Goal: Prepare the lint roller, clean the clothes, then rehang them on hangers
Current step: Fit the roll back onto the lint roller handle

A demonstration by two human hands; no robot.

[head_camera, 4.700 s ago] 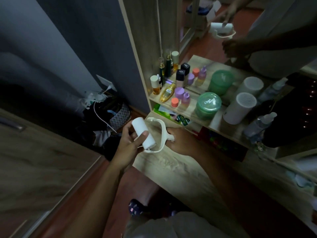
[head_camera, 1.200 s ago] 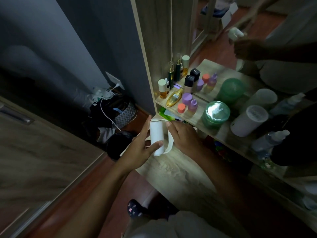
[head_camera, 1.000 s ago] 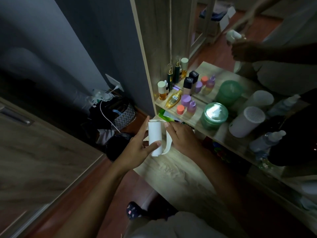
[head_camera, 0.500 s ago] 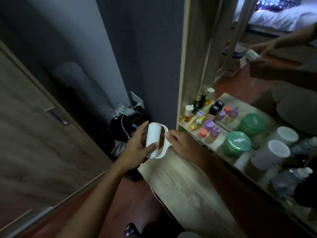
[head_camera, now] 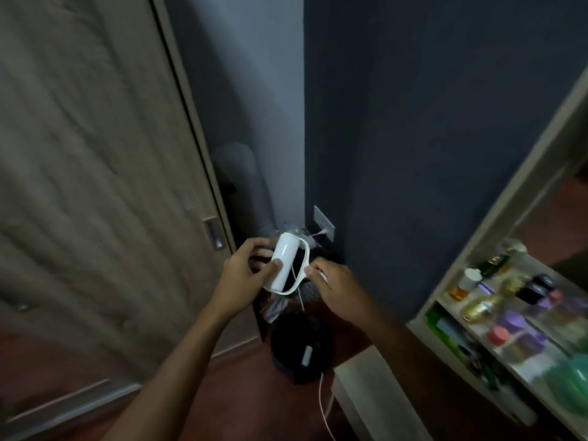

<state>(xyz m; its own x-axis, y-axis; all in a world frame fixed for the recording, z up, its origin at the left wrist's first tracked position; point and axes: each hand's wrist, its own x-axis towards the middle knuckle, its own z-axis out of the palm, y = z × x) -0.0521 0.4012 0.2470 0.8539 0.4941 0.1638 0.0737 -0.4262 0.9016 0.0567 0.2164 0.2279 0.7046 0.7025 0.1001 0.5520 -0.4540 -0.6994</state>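
Observation:
A white lint roller (head_camera: 284, 261) is held up in front of me, its cylinder tilted with the top leaning right. My left hand (head_camera: 243, 275) wraps the cylinder, thumb across its front. My right hand (head_camera: 334, 286) grips the curved white handle at the roller's lower right. No clothes or hangers are in view.
A wooden sliding door (head_camera: 95, 186) fills the left. A dark blue wall (head_camera: 429, 138) stands ahead with a socket plate (head_camera: 323, 222) low down. A black bin (head_camera: 300, 348) and a white cable (head_camera: 324, 405) lie on the floor. A shelf of bottles (head_camera: 509, 313) sits at the right.
My view has swung left, away from the shelf and mirror toward the door and wall. Both hands kept hold of the lint roller and carried it left with the turn.

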